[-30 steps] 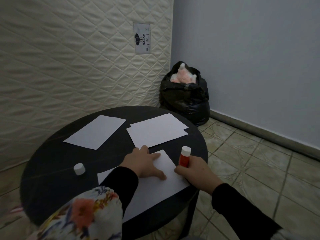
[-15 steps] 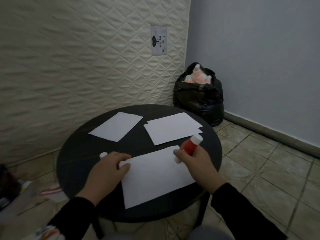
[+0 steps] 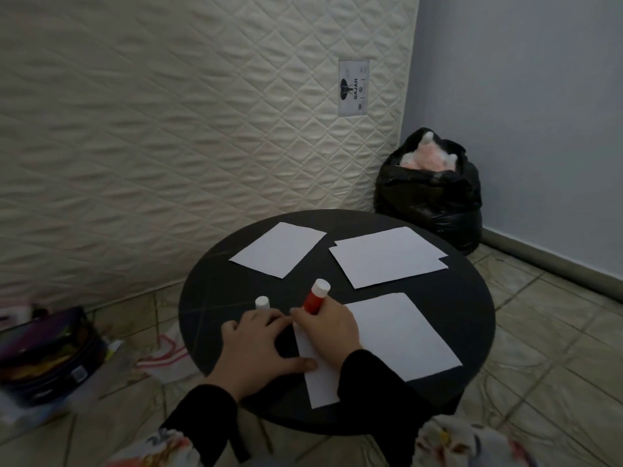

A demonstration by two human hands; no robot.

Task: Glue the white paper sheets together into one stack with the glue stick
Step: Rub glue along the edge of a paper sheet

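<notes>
Three groups of white paper lie on the round black table [image 3: 209,298], all taken here relative to the nearest sheet [image 3: 397,335], which sits at the near edge. A single sheet [image 3: 278,249] lies beyond it toward the far left of the tabletop. A pair of overlapped sheets [image 3: 387,256] lies just beyond it toward the far right, their edges slightly offset; whether these two are already bonded cannot be told from the view.

The right hand [image 3: 325,330] rests on the left part of the nearest sheet, fingers closed around the red glue stick [image 3: 313,298], which stands tilted with its white end pointing up and away. Whether the glue end is pressed to the paper is hidden by the hand. The left hand [image 3: 259,348] lies flat and spread, palm down, just left of the nearest sheet, with its thumb touching that sheet's left edge and holding nothing. A small white cap [image 3: 262,303] stands on the table just beyond the left fingertips, left of the glue stick.

Assessment: the task appears to be at an early to middle stage. The stick is uncapped and in hand, and glue application to the nearest sheet seems to be the step in progress. At least the far-left sheet is unjoined, and three separate groups must yet be brought into one stack.
</notes>
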